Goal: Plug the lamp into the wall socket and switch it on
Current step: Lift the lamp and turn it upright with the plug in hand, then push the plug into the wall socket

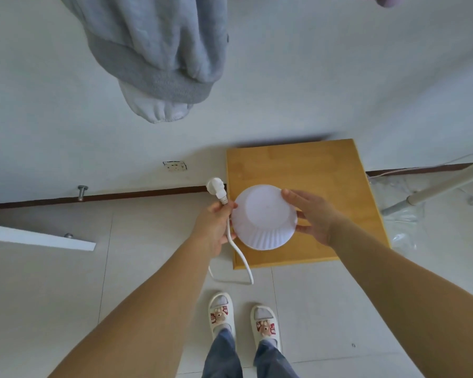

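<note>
The lamp (262,216) is white with a round ribbed shade, seen from above over a small wooden table (325,170). My right hand (311,216) holds the shade's right side, fingers curled around its edge. My left hand (216,225) is closed on the white cord (239,255) just below the white plug (216,188), which sticks up above my fingers. The cord loops down to the floor and back. A white wall socket (174,166) sits low on the wall, up and left of the plug, with nothing in it.
Grey clothing (159,58) hangs in front of the wall above the socket. A white door edge (38,237) juts in at the left, with a metal doorstop (82,190) by the skirting. A white pole stand (434,189) and clear plastic lie right of the table. My feet (243,320) stand below.
</note>
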